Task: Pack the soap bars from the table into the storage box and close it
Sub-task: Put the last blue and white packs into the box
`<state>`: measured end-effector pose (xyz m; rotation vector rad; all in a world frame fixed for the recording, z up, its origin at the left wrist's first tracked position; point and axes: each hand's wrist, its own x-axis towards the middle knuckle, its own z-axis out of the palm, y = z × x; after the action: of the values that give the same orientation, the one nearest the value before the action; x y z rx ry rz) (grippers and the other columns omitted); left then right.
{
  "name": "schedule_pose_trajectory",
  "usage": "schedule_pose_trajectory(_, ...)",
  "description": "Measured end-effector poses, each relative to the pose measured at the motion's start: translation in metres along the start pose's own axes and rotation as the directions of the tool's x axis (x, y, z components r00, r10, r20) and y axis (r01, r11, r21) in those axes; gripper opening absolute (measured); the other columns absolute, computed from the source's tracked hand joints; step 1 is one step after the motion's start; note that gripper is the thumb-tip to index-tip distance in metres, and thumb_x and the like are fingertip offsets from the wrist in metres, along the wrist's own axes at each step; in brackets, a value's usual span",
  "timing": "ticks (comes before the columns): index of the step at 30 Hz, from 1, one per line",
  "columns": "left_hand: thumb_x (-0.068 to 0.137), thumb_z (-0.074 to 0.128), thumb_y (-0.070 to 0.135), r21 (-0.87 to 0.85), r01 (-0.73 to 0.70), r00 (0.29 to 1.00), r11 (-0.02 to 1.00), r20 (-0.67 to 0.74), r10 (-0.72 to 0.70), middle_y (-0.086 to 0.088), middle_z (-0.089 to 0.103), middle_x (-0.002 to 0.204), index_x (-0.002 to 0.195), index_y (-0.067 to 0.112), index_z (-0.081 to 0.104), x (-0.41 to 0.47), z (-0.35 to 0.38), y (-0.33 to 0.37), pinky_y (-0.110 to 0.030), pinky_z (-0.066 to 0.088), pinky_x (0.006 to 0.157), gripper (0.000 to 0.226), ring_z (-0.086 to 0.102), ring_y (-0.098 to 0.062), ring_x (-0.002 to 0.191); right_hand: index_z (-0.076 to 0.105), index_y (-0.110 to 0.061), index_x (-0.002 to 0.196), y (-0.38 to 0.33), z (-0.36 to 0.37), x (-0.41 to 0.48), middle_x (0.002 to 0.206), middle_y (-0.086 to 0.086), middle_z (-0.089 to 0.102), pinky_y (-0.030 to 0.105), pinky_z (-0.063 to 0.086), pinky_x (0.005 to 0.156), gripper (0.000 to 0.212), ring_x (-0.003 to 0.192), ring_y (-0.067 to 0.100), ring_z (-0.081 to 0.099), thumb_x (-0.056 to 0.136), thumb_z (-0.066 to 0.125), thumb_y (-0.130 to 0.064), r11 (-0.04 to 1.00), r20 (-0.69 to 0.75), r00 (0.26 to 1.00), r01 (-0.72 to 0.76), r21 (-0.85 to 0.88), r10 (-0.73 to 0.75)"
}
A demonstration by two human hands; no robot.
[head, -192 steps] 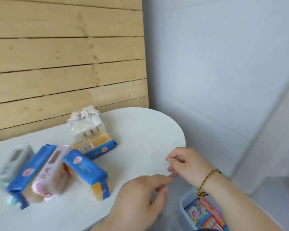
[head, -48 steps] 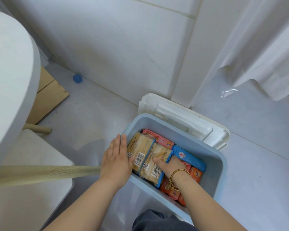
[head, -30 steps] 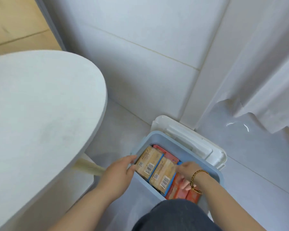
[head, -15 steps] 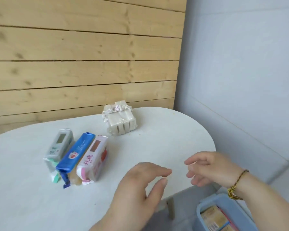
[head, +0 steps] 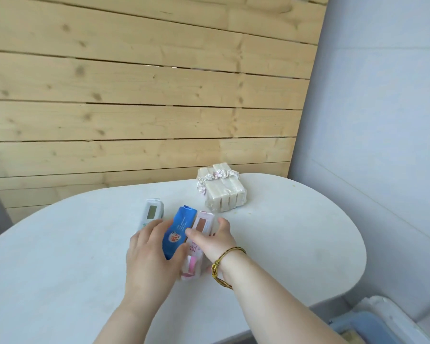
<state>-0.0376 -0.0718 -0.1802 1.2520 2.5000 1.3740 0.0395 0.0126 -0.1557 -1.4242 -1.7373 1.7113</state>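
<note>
Three wrapped soap packs lie side by side on the white oval table point(head: 296, 244): a white-green one point(head: 151, 211), a blue one point(head: 181, 225) and a pink-white one point(head: 202, 223). My left hand point(head: 149, 256) grips the blue pack, fingers along its left side and thumb at its near right edge. My right hand point(head: 215, 240), with a braided bracelet on the wrist, grips the pink-white pack, thumb between the blue and pink packs and fingers on the far right side. A plastic-wrapped bundle of plain pale soap bars point(head: 225, 196) stands behind them, untouched.
The blue storage box point(head: 372, 326) sits on the floor at the bottom right, below the table edge, with its white lid point(head: 382, 305) behind it. A wooden plank wall backs the table; a pale wall is to the right.
Both hands came up from the box on the floor, reached forward over the table and closed on the blue and pink-white packs. The two packs that lay near the bundle earlier are gone from the table.
</note>
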Motion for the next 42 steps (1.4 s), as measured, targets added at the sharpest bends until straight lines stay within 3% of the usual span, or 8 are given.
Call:
schedule_pose_trajectory(9, 0.079, 0.051, 0.056, 0.558, -0.156, 0.943, 0.815, 0.331, -0.046, 0.006, 0.062, 0.104, 0.122, 0.028, 0.045, 0.046, -0.015, 0.012, -0.027, 0.021, 0.077, 0.052, 0.047, -0.018, 0.110, 0.012, -0.017, 0.144, -0.002, -0.003, 0.002, 0.102, 0.002, 0.049, 0.022, 0.045, 0.063, 0.083, 0.087, 0.017, 0.052, 0.081, 0.066, -0.022, 0.999, -0.016, 1.000, -0.020, -0.030, 0.019)
schedule_pose_trajectory(15, 0.083, 0.054, 0.038, 0.633, -0.214, 0.878, 0.744, 0.459, -0.138, -0.004, 0.058, 0.119, 0.127, 0.017, 0.038, 0.071, -0.002, 0.022, -0.026, 0.036, 0.071, 0.052, 0.055, -0.024, 0.108, 0.008, -0.023, 0.144, -0.012, 0.002, 0.010, 0.129, 0.008, 0.051, 0.043, 0.048, 0.098, 0.084, 0.110, 0.025, 0.055, 0.077, 0.060, -0.021, 0.980, -0.064, 0.993, -0.107, -0.166, 0.098)
schedule_pose_trajectory(19, 0.078, 0.059, 0.037, 0.589, -0.237, 0.840, 0.772, 0.524, -0.142, -0.005, 0.057, 0.120, 0.130, 0.017, 0.037, 0.081, -0.006, 0.022, -0.026, 0.038, 0.072, 0.059, 0.054, -0.025, 0.109, 0.000, -0.027, 0.146, -0.015, 0.010, 0.015, 0.138, 0.010, 0.043, 0.045, 0.045, 0.101, 0.092, 0.124, 0.030, 0.048, 0.077, 0.062, -0.032, 0.973, -0.065, 0.994, -0.098, -0.210, 0.086)
schedule_pose_trajectory(25, 0.078, 0.058, 0.033, 0.529, -0.152, 0.856, 0.835, 0.492, -0.157, -0.002, 0.052, 0.090, 0.128, 0.015, 0.035, 0.075, -0.012, 0.022, -0.027, 0.038, 0.068, 0.057, 0.049, -0.024, 0.084, 0.023, -0.016, 0.137, -0.012, 0.007, 0.024, 0.108, 0.006, 0.055, 0.030, 0.049, 0.080, 0.063, 0.084, 0.024, 0.055, 0.083, 0.056, -0.020, 0.975, -0.071, 0.993, -0.106, -0.193, 0.094)
schedule_pose_trajectory(29, 0.080, 0.057, 0.035, 0.502, -0.141, 0.862, 0.854, 0.486, -0.143, 0.000, 0.050, 0.087, 0.131, 0.018, 0.032, 0.071, -0.018, 0.024, -0.026, 0.038, 0.067, 0.060, 0.049, -0.022, 0.083, 0.026, -0.009, 0.137, -0.006, -0.005, 0.025, 0.115, 0.010, 0.054, 0.035, 0.050, 0.086, 0.060, 0.098, 0.027, 0.057, 0.084, 0.054, -0.015, 0.974, -0.131, 0.987, -0.120, -0.192, 0.095)
schedule_pose_trajectory(33, 0.080, 0.057, 0.034, 0.455, -0.085, 0.869, 0.886, 0.468, -0.157, 0.002, 0.049, 0.086, 0.135, 0.021, 0.030, 0.066, -0.024, 0.033, -0.025, 0.037, 0.058, 0.062, 0.050, -0.021, 0.082, 0.038, -0.007, 0.130, 0.004, -0.023, 0.018, 0.083, 0.004, 0.045, 0.026, 0.040, 0.050, 0.051, 0.081, 0.025, 0.047, 0.082, 0.055, -0.009, 0.994, -0.098, 0.990, -0.105, -0.040, 0.100)
schedule_pose_trajectory(37, 0.076, 0.064, 0.028, 0.206, 0.046, 0.866, 0.978, 0.480, -0.142, -0.001, 0.060, 0.095, 0.132, 0.022, 0.037, 0.060, -0.028, 0.056, -0.029, 0.046, 0.072, 0.063, 0.057, -0.024, 0.088, 0.041, -0.011, 0.127, 0.004, -0.056, 0.001, 0.080, 0.000, 0.048, 0.018, 0.038, 0.039, 0.046, 0.065, 0.015, 0.049, 0.084, 0.056, -0.009, 0.994, -0.121, 0.991, -0.049, 0.101, 0.061)
schedule_pose_trajectory(42, 0.077, 0.065, 0.018, -0.182, 0.061, 0.840, 0.981, 0.541, 0.049, -0.001, 0.066, 0.096, 0.124, 0.023, 0.047, 0.034, 0.006, 0.116, -0.031, 0.050, 0.071, 0.051, 0.062, -0.024, 0.089, 0.041, -0.012, 0.130, 0.007, -0.131, -0.031, 0.098, 0.005, 0.054, 0.021, 0.041, 0.053, 0.049, 0.084, 0.022, 0.055, 0.084, 0.059, -0.007, 0.994, -0.258, 0.965, 0.065, 0.087, -0.041)
